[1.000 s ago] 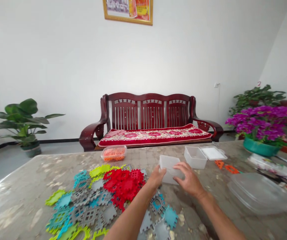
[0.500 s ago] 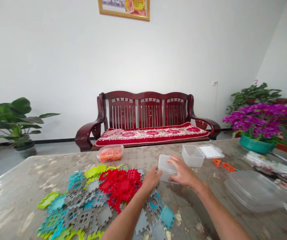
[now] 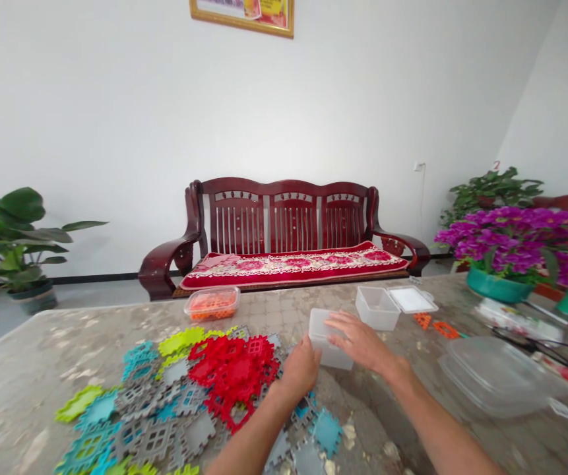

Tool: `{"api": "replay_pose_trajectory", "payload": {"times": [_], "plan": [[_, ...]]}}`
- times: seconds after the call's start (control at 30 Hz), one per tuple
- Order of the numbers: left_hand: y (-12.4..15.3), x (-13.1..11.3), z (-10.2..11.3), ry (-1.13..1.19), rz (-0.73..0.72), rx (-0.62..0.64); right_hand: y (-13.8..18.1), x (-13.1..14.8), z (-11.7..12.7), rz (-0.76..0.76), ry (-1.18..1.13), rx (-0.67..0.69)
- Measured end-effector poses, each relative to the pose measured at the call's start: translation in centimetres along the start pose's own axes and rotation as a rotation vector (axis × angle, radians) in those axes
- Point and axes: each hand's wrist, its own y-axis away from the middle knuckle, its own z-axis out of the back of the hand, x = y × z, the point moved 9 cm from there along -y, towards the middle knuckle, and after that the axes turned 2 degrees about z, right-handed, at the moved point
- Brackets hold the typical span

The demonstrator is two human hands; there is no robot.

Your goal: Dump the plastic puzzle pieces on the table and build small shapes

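A small translucent plastic box (image 3: 336, 356) with its lid on stands on the table between my hands. My left hand (image 3: 301, 365) is closed at the box's left front side, thumb up against the lid's edge. From the right, my right hand (image 3: 360, 340) lies over the lid and right side, its fingers across the top. Left of my hands spreads a pile of toothed plastic building tiles, with red tiles (image 3: 237, 369) on top and grey tiles (image 3: 157, 435), blue tiles (image 3: 98, 409) and green tiles (image 3: 182, 340) around them.
Behind the right hand stands an uncovered plastic box (image 3: 378, 313) beside its lid (image 3: 412, 300). Orange pieces (image 3: 446, 329) lie near a larger clear container (image 3: 501, 376). A tub of orange pieces (image 3: 212, 303) sits at the far edge. Purple flowers (image 3: 516, 241) stand at right.
My left hand has turned and closed nearer the box's front corner. The right hand's fingers have shifted flatter over the lid. The whole view has swung slightly.
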Motion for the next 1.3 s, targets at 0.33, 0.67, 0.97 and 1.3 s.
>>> {"api": "replay_pose_trajectory", "payload": {"times": [0.33,0.67,0.97,1.3], "plan": [[0.5,-0.5,0.7,-0.155,0.013,-0.024,-3.4,-1.0,4.4,-0.25,0.27,0.064],[3.0,1.1,3.1,-0.3,-0.174,-0.192,-4.2,-4.5,8.2,-0.431,0.437,-0.295],[6.1,-2.5,3.5,-0.46,-0.612,-0.314,-3.6,-3.9,4.8,-0.364,0.219,-0.276],[3.7,-3.3,1.8,-0.615,-0.427,-0.111,-3.9,-7.6,6.7,-0.54,0.318,-0.342]]}}
